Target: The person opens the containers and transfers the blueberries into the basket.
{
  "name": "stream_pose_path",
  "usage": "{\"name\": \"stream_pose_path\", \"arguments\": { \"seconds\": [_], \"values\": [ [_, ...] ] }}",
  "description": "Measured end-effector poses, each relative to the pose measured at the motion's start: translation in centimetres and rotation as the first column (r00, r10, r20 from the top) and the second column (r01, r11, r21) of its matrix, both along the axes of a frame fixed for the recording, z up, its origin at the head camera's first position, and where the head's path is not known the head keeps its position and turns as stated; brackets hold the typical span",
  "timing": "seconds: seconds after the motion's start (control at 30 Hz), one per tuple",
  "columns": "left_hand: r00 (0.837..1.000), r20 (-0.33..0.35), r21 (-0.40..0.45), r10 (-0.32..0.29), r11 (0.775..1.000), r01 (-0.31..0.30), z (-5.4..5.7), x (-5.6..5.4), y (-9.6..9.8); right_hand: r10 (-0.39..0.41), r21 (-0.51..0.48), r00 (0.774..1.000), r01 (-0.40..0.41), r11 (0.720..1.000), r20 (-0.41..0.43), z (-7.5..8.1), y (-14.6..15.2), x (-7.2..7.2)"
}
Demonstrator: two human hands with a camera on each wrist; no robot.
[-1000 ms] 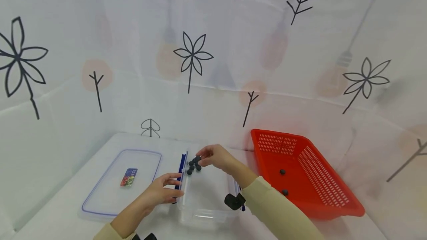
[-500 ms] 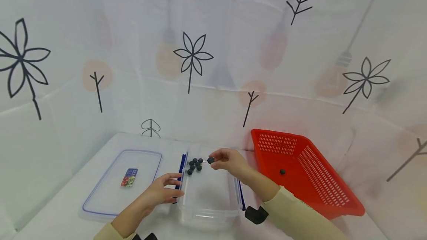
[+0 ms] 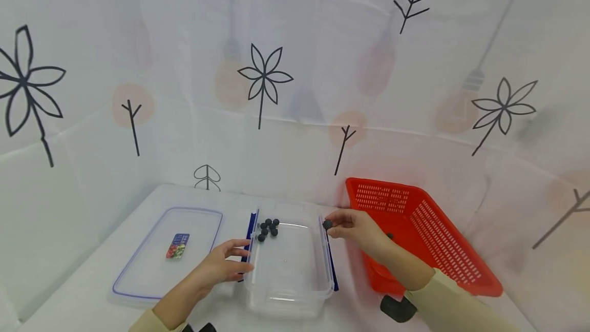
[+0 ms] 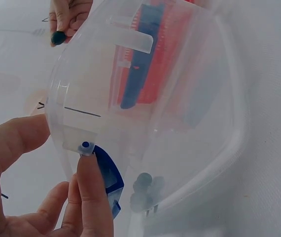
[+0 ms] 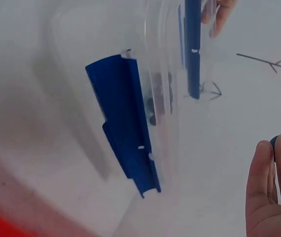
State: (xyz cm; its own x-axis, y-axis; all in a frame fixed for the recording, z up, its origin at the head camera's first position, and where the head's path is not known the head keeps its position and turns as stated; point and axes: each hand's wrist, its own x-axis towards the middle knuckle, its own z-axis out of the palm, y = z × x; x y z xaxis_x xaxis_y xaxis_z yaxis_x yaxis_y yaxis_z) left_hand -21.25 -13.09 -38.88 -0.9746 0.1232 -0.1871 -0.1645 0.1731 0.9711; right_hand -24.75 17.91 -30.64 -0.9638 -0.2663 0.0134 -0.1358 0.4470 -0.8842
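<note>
A clear plastic food container (image 3: pixel 286 296) with blue side latches stands lidless on the table. At its far left corner lie several small, dark, blueberry-like balls (image 3: pixel 269 227). My left hand (image 3: pixel 226 261) touches the container's left side, thumb and fingers spread along it. In the left wrist view, one fingertip meets the blue latch (image 4: pixel 110 175) at its hinge. Between thumb and fingertips my right hand (image 3: pixel 357 227) pinches one dark ball (image 3: pixel 328 224), held at the container's right rim. The right wrist view also shows this ball (image 5: pixel 274 141), partly covered by fingertips.
A red perforated basket (image 3: pixel 428 265) stands to the right, with a dark ball (image 3: pixel 390 235) inside, partly hidden by my right wrist. The clear, blue-edged lid (image 3: pixel 152 265), bearing a coloured label (image 3: pixel 177 246), lies left. A patterned cloth (image 3: pixel 295 91) hangs behind.
My right hand has moved from the ball cluster rightwards across the container to its right rim, carrying one ball. My left hand has stayed at the container's left side.
</note>
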Motion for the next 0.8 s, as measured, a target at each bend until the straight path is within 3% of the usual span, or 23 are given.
{"name": "stream_pose_path", "arguments": {
  "seconds": [0.3, 0.57, 0.8],
  "values": [
    [1.000, 0.006, 0.008, 0.013, 1.000, -0.013, -0.2, -0.1, 0.0, -0.103, 0.064, 0.994, 0.105, 0.992, -0.032, 0.5, 4.6, -0.7],
    [1.000, 0.011, 0.010, -0.001, 1.000, 0.001, 0.0, 0.1, 0.0, -0.140, 0.078, 0.990, 0.141, 0.987, -0.015, 0.7, 9.0, -1.3],
    [1.000, 0.012, 0.001, -0.001, 1.000, 0.001, -0.1, -0.1, 0.0, -0.126, 0.131, 0.991, 0.130, 0.983, -0.037, 0.8, 12.1, -2.2]
  ]
}}
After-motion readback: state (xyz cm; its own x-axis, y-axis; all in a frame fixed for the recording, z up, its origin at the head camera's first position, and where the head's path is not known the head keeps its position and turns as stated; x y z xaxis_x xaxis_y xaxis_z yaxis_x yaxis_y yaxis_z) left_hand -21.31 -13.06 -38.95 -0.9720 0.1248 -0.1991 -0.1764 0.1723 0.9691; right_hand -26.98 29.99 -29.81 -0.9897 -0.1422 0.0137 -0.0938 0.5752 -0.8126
